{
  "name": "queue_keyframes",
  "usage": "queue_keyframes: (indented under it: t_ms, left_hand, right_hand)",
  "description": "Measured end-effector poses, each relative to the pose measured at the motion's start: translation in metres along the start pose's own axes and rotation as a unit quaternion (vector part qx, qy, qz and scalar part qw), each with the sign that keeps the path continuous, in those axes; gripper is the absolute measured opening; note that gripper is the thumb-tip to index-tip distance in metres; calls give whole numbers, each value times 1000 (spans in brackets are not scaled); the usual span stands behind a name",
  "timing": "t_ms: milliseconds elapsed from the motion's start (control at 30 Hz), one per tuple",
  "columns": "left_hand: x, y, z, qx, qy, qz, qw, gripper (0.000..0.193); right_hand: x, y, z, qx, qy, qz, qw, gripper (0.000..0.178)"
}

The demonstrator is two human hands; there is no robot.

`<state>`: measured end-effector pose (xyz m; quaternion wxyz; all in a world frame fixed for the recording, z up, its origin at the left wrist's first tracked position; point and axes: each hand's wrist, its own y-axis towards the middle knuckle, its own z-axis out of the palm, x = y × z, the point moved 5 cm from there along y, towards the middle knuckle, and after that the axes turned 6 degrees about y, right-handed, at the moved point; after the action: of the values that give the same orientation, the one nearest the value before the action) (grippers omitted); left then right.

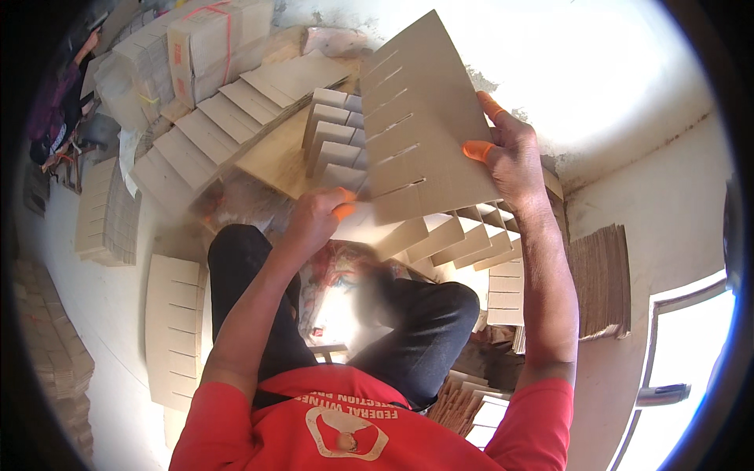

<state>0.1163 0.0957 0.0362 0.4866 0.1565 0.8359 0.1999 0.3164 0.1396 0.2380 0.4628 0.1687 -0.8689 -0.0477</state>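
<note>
My right hand (512, 157), with orange covers on its fingertips, grips the right edge of a slotted cardboard sheet (428, 125). The sheet is raised and tilted, and a row of slits runs along its left side. My left hand (314, 221) is closed, its orange-tipped fingers pinched near the sheet's lower left corner. Whatever it pinches, if anything, I cannot make out. Behind the sheet, upright cardboard dividers (334, 135) stand in rows on a wooden board (276, 157). Below it, more crossed cardboard dividers (463, 239) show, partly hidden by the sheet.
Overlapping cardboard sheets (206, 129) lie along the far left, before a strapped carton (220, 55). Slotted stacks stand at left (174, 318) and far left (108, 213). A brown cardboard stack (599, 281) leans by the right wall. Another person (53, 118) is at the upper left.
</note>
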Motion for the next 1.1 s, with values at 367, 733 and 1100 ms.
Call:
queue_keyframes:
  t_ms: [367, 733, 1100]
  left_hand:
    - [9, 1, 2, -6, 1, -23, 1000, 17]
    - [9, 5, 2, -9, -19, -20, 1000, 17]
    - [9, 9, 4, -14, -53, 0, 999, 18]
  right_hand:
    - [8, 12, 6, 10, -54, -6, 998, 67]
    - [-8, 12, 8, 21, -76, -3, 997, 68]
    - [-7, 22, 15, 14, -8, -32, 999, 65]
